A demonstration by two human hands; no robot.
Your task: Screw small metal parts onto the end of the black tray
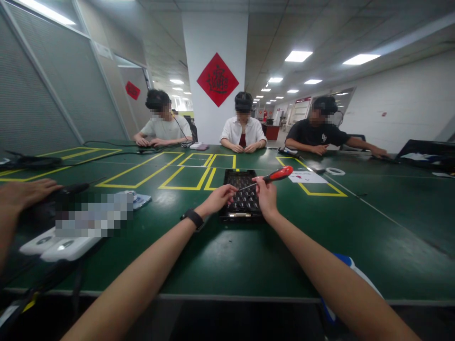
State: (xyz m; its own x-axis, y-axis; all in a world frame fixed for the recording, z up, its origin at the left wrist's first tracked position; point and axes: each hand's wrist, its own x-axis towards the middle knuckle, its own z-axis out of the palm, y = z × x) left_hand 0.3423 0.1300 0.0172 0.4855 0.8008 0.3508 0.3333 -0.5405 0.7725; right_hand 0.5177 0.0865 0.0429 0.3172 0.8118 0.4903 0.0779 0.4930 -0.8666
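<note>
A screwdriver with a red and black handle [282,174] lies slanted between my hands, its handle up to the right. My right hand [266,196] is closed around it just below the handle. At the lower end of its thin shaft, my left hand [221,198] is closed in a pinch on the tip. Whether a small bit is also between those fingers is too small to tell. Under both hands an open black case [245,219] rests on the table, with rows of small metallic pieces in it. A dark band circles my left wrist.
Yellow tape rectangles mark the green table [227,265]. A white power strip [67,246] and another person's hand [28,193] are at the left. A paper sheet [313,177] and a tape roll [335,171] lie to the right. Three people sit across.
</note>
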